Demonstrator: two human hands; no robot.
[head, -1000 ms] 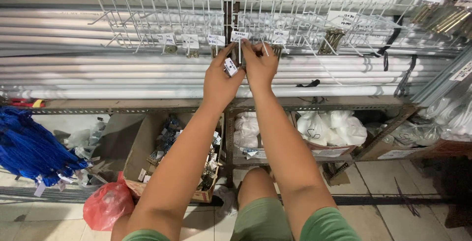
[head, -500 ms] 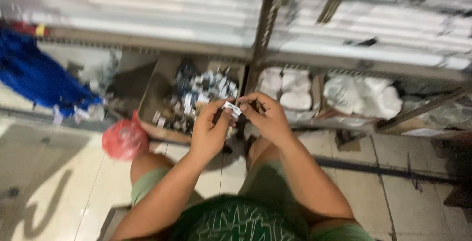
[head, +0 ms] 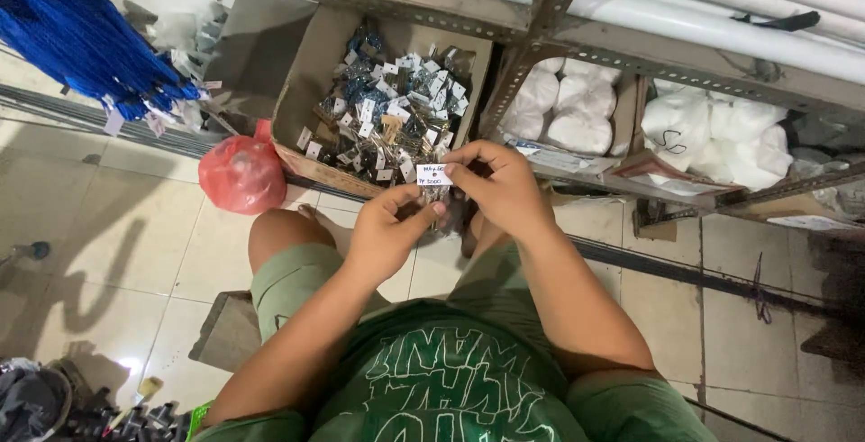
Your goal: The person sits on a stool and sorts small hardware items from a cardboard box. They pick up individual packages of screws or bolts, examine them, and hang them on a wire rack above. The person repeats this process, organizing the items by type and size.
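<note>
Both hands meet in front of my knees over a small packet with a white handwritten paper tag [head: 433, 174]. My left hand [head: 389, 231] pinches it from below with thumb and fingers. My right hand [head: 498, 185] grips its right side from above. Just beyond them a cardboard box [head: 308, 80] on the lowest shelf is full of several similar tagged packets of small metal parts [head: 392, 113]. I sit on a low stool in green shorts and a green shirt.
A red plastic bag [head: 241, 174] lies on the tiled floor left of the box. Blue bundled cord [head: 86, 36] hangs at upper left. White plastic bags [head: 566, 109] fill the shelf bins to the right. White pipes [head: 721, 18] run across above a perforated metal upright [head: 541, 27].
My hands came down from the hook rack overhead to knee height with the tagged packet. The view swung from the rack down to the box and floor.
</note>
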